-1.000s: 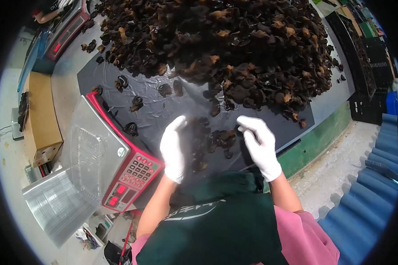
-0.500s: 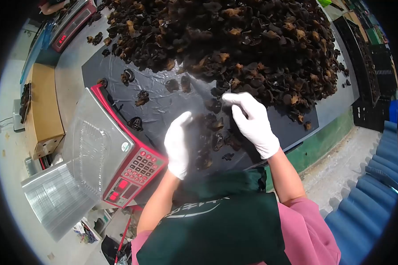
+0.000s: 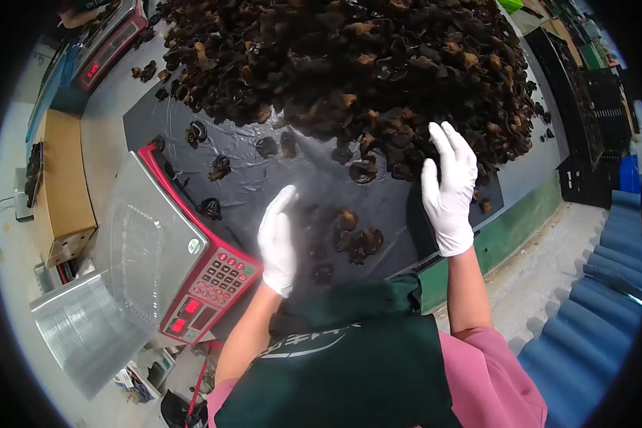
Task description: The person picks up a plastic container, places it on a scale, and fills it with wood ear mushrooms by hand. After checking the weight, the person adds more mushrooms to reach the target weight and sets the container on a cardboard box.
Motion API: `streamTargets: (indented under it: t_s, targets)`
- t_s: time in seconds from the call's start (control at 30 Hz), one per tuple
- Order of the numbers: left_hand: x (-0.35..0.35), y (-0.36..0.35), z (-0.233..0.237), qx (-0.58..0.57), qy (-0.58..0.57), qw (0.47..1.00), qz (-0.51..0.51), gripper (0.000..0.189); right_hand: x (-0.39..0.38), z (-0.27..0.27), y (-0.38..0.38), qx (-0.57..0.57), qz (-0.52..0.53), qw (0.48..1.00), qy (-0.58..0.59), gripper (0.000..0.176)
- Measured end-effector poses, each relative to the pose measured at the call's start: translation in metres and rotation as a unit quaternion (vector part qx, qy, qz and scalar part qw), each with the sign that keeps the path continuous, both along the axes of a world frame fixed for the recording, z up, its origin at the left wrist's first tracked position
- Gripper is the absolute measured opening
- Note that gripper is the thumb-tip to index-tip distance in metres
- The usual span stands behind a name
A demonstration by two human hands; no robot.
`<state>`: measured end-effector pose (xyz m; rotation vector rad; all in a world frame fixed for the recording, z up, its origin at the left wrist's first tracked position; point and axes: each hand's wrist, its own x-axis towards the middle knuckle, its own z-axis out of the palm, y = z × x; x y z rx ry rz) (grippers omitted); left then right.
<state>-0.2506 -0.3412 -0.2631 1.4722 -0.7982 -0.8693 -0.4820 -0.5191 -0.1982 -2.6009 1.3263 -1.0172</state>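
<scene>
My left hand [image 3: 277, 239], in a white glove, is held upright over the dark sheet [image 3: 264, 171], just right of the red-edged scale [image 3: 225, 274]. It holds nothing, and the thumb side faces away. My right hand [image 3: 451, 187], gloved too, reaches the front edge of the heap of dark brown fungus [image 3: 321, 64]; its fingers are extended, the thumb apart, with nothing visible in them. Between my hands lies a small cluster of fungus pieces [image 3: 360, 242]. A clear plastic tray [image 3: 139, 260] rests on the scale.
A stack of clear trays [image 3: 89, 328] stands beside the scale at lower left. Behind it is a cardboard box [image 3: 64, 185]. A second scale [image 3: 110, 53] is at upper left, near a co-worker's arm [image 3: 78, 18]. Black crates [image 3: 585, 178] stand at the right.
My right hand has moved right, and its bent fingers have straightened. The pieces between my hands are arranged differently. My left hand has barely shifted.
</scene>
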Motion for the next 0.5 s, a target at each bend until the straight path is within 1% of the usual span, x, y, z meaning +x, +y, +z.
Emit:
streamTargets:
  t_s: [0.03, 0.07, 0.1, 0.17, 0.23, 0.27, 0.3, 0.37, 0.4, 0.43, 0.47, 0.5]
  targets:
    - [-0.001, -0.001, 0.001, 0.002, 0.008, 1.000, 0.001, 0.057, -0.002, -0.008, -0.002, 0.002, -0.027, 0.999, 0.037, 0.050]
    - [-0.001, -0.001, 0.000, 0.001, 0.000, 1.000, -0.002, 0.057, -0.006, -0.023, -0.007, 0.076, 0.040, 0.996, 0.029, 0.052]
    - [-0.001, 0.000, -0.001, 0.000, -0.008, 1.000, -0.002, 0.057, 0.001, -0.030, 0.003, 0.138, 0.054, 0.988, 0.035, 0.051]
    - [-0.001, -0.002, -0.001, 0.001, -0.018, 1.000, 0.001, 0.057, 0.010, -0.031, 0.018, 0.190, 0.150, 0.970, -0.016, 0.052]
    - [0.000, -0.001, -0.001, 0.008, -0.024, 1.000, 0.003, 0.057, 0.020, -0.017, 0.030, 0.196, 0.210, 0.958, -0.001, 0.051]
    - [0.001, 0.000, -0.001, 0.005, -0.025, 1.000, 0.001, 0.057, 0.020, -0.018, 0.034, 0.204, 0.255, 0.945, -0.017, 0.051]
    - [0.001, 0.000, -0.003, 0.003, -0.026, 1.000, -0.001, 0.056, 0.020, -0.013, 0.038, 0.204, 0.288, 0.933, -0.065, 0.044]
    - [0.001, 0.000, -0.003, -0.001, -0.024, 1.000, -0.002, 0.056, 0.001, 0.003, 0.049, 0.299, 0.276, 0.907, -0.110, 0.041]
    - [0.001, -0.001, -0.001, -0.001, -0.023, 1.000, -0.003, 0.055, -0.006, 0.015, 0.048, 0.279, 0.248, 0.916, -0.151, 0.039]
    - [0.000, -0.001, 0.001, -0.002, -0.020, 1.000, -0.003, 0.055, -0.017, 0.027, 0.055, 0.314, 0.159, 0.915, -0.197, 0.034]
    - [0.000, -0.001, 0.000, -0.001, -0.026, 1.000, -0.002, 0.055, -0.029, 0.029, 0.060, 0.318, 0.065, 0.909, -0.260, 0.033]
    - [0.000, 0.000, -0.002, 0.000, -0.030, 1.000, -0.002, 0.055, -0.043, 0.027, 0.061, 0.253, -0.006, 0.930, -0.266, 0.034]
